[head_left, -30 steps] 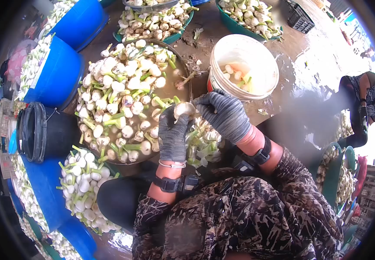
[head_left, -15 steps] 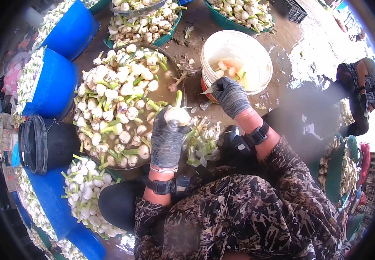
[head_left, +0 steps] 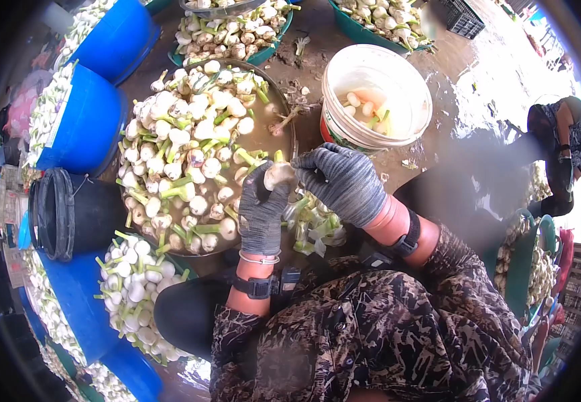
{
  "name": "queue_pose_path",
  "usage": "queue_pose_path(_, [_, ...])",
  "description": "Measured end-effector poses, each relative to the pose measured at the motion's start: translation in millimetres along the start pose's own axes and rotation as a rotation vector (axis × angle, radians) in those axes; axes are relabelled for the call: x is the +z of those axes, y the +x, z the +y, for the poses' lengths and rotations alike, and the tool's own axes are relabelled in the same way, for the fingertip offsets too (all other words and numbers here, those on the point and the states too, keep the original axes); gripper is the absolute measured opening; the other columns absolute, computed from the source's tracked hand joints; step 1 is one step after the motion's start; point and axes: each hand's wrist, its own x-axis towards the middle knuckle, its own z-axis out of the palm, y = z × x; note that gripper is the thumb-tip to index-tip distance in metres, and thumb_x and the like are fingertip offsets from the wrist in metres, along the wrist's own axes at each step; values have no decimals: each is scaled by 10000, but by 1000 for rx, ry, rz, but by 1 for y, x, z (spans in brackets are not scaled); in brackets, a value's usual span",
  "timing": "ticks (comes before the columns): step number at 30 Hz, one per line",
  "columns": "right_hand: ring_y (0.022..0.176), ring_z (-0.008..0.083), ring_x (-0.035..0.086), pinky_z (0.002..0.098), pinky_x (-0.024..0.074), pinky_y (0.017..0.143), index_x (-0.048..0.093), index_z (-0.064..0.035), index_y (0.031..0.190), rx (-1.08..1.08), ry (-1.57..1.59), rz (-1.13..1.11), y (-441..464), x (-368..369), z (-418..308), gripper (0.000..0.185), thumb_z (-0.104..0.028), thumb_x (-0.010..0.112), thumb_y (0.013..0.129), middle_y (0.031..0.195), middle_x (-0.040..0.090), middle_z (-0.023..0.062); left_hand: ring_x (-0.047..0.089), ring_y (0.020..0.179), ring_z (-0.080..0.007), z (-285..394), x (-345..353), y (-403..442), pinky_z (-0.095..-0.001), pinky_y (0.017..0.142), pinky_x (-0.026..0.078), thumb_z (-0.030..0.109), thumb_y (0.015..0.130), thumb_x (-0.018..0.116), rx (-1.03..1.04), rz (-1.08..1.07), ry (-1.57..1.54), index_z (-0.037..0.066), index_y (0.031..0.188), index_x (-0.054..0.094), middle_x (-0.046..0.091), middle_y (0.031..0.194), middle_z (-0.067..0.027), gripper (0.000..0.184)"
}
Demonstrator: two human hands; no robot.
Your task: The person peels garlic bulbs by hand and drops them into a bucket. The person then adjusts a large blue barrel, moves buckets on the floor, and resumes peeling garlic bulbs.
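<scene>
Gripping anything, that left hand (head_left: 261, 213)?

Yes, it's clamped on a bulb (head_left: 278, 176), held at the gloved fingertips.

And the right hand (head_left: 347, 184)?

Fingers curled together, right beside the bulb; whether they pinch something, I can't tell.

What's around them?

Loose leafy scraps (head_left: 316, 226) lie between the wrists. Ahead on the left, a wide round basin (head_left: 294, 137) holds murky water and heaped bulbs with green stems.

And on the right?

A white bucket (head_left: 401, 84), with a few pale pieces and some green at the bottom.

Farther out?

Blue tubs (head_left: 89, 127) on the left, piled with bulbs.
</scene>
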Motion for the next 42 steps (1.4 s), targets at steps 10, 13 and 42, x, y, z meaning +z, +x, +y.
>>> queue_pose_path(10, [684,351,617,430,500,612,597,-72,790,38,-69,25,3,9,1,103,-136,677,775,732,614,131,579,1027,-150,12,5,-9,-275,903,483,123,886,676,23,23,-58,31,1255,536,610,1120,-55,404])
queue_pose_path(13, [657,364,608,434,491,598,591,-48,799,114,43,29,5,9,10,117,-142,662,800,692,611,153,582,1019,-167,6,4,-9,-277,909,482,212,884,696,-61,-29,-262,34,1267,528,596,1136,-66,454])
queue_pose_path(42, [892,304,619,390,500,782,648,-67,919,-353,-151,-88,3,-25,9,201,-153,714,749,932,654,112,543,1075,-147,15,6,-12,-296,960,447,252,890,672,-124,-304,-590,30,1414,378,562,1211,-78,640])
